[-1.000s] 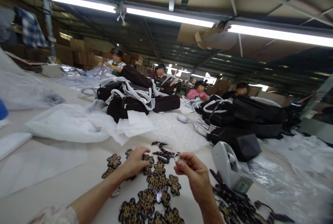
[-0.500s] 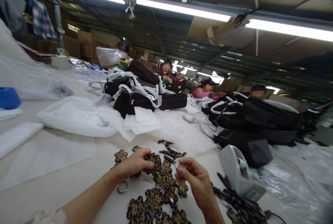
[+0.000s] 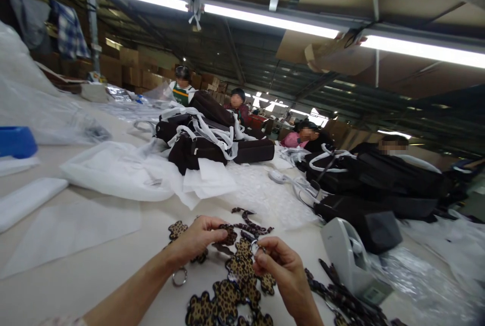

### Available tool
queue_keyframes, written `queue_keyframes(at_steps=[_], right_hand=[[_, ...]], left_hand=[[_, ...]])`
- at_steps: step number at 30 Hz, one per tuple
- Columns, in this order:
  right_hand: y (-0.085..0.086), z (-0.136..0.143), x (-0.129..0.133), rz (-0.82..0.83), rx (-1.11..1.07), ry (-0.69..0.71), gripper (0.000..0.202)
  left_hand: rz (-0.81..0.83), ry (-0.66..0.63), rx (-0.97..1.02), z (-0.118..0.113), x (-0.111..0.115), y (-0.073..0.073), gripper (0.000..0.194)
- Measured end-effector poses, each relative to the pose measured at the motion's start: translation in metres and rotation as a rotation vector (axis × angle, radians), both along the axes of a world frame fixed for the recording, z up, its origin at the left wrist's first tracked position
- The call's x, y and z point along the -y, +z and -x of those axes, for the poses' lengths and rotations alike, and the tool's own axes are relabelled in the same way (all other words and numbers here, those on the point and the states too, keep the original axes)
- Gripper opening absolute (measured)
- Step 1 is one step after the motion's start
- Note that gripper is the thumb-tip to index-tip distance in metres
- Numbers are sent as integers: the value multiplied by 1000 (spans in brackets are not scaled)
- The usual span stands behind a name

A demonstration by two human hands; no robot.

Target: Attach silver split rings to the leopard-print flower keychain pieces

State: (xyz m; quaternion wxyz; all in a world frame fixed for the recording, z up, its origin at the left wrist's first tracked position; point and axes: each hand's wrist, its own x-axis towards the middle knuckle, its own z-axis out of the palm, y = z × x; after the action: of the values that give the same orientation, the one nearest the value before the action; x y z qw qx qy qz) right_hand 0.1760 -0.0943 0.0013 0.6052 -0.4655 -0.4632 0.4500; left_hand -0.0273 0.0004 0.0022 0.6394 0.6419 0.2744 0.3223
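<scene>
Between the thumb and fingers of my left hand (image 3: 206, 237) is a dark leopard-print piece (image 3: 228, 235), partly covered by the fingers. My right hand (image 3: 276, 260) pinches a silver metal ring (image 3: 254, 247) just to the right of it. Several bear-like leopard-print pieces (image 3: 225, 298) with dark edges lie below and between the hands. A loose silver ring (image 3: 179, 276) rests on the table under my left wrist. Dark patterned straps (image 3: 250, 224) lie beyond the hands, and more straps (image 3: 341, 290) are at the lower right.
A white tape-dispenser-like device (image 3: 339, 247) stands right of my right hand. Black bags (image 3: 253, 150) with white-wrapped handles are piled behind, and more black bags (image 3: 364, 174) at right. White foam sheets (image 3: 87, 230) and a blue object (image 3: 17, 141) lie left. People sit beyond the bags.
My left hand has shifted slightly right, and the piece in it is turned to a darker side. The ring in my right hand is tilted differently. The view has moved slightly.
</scene>
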Motion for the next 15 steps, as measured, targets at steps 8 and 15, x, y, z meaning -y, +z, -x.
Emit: queue_keyframes(at_steps=[8,15], right_hand=[[3,9,1,-14,-30,83,25],[3,13,3,23,20,174,22]], left_hand=[[116,-51,23,-5,12,7,27],[-19,-103,-70,-5,20,17,26]])
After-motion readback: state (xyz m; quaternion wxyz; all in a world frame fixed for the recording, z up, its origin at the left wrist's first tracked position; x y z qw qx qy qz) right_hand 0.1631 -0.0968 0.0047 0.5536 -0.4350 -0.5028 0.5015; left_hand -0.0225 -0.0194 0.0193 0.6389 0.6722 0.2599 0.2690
